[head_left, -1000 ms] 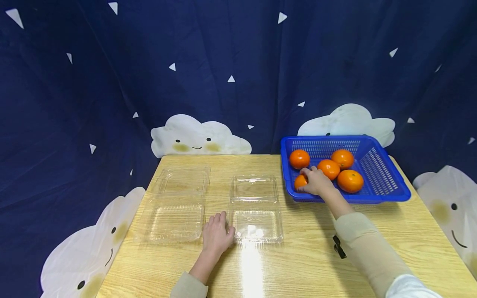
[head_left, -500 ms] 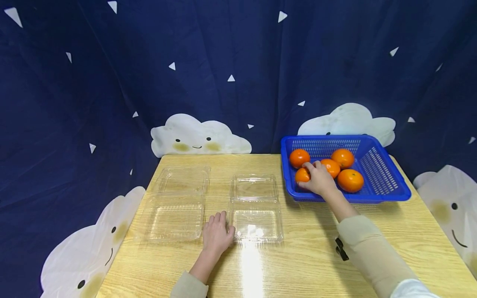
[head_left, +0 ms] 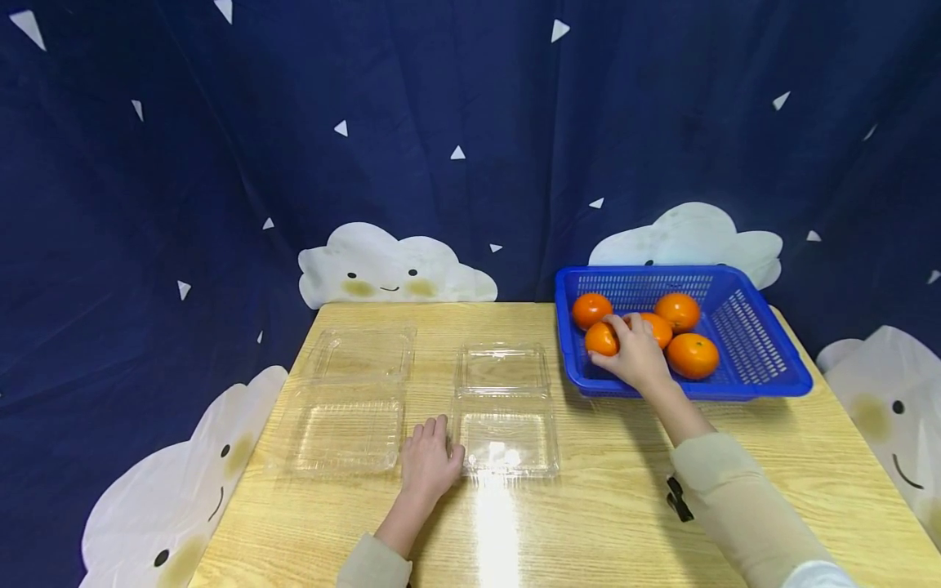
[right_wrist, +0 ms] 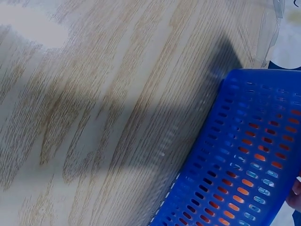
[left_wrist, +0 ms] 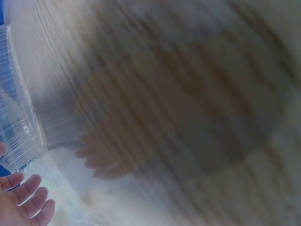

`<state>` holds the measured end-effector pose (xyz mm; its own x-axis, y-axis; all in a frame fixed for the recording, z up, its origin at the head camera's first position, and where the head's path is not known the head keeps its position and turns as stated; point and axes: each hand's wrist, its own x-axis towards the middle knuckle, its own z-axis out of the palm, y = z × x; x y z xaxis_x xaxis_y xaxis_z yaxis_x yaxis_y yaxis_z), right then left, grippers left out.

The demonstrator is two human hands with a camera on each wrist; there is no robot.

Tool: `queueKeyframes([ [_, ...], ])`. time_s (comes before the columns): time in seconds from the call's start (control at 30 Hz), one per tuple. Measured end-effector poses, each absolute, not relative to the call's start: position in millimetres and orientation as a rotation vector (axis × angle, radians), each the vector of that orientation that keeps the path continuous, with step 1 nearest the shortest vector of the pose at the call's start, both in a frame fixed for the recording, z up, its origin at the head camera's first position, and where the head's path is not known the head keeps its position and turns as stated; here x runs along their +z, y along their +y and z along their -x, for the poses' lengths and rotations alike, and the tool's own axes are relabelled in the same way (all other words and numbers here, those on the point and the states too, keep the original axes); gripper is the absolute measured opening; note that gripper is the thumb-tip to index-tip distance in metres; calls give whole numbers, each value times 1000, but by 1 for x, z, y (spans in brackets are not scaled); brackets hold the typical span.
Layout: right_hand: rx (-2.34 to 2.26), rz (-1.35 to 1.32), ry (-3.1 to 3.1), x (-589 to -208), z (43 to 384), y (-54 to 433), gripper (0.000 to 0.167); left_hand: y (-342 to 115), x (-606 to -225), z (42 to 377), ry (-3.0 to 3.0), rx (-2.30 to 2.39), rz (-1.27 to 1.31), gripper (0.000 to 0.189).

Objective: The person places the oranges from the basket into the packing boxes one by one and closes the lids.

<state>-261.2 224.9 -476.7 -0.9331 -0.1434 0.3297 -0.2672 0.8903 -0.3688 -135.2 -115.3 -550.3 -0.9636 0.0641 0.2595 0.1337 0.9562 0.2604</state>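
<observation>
In the head view, my right hand (head_left: 638,358) reaches into the blue plastic basket (head_left: 768,347) and grips an orange (head_left: 602,339) between thumb and fingers. Several other oranges lie around it, one at the left rear (head_left: 591,310) and one right of the hand (head_left: 693,355). My left hand (head_left: 430,459) rests low at the left edge of the right clear plastic clamshell box (head_left: 507,445), its fingers relaxed. The left wrist view shows those fingers (left_wrist: 29,197) beside the clear box wall (left_wrist: 21,127). Only a sliver of my right hand (right_wrist: 296,195) shows past the basket in the right wrist view.
Another clear clamshell box (head_left: 349,433) lies opened flat left of my left hand. Both boxes and the basket stand on a wooden table (head_left: 588,514). Behind it hangs a dark blue curtain (head_left: 412,82) with cloud shapes.
My right hand has shifted slightly right, and the orange in its fingers has moved a little away from the basket's front wall. My left hand stays in place.
</observation>
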Motion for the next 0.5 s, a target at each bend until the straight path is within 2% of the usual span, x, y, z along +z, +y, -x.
queueKeyframes([
  [0.5,702,-371,-2532,-471,258,213,60,-115,-551,135,-2866,-421,134,45],
])
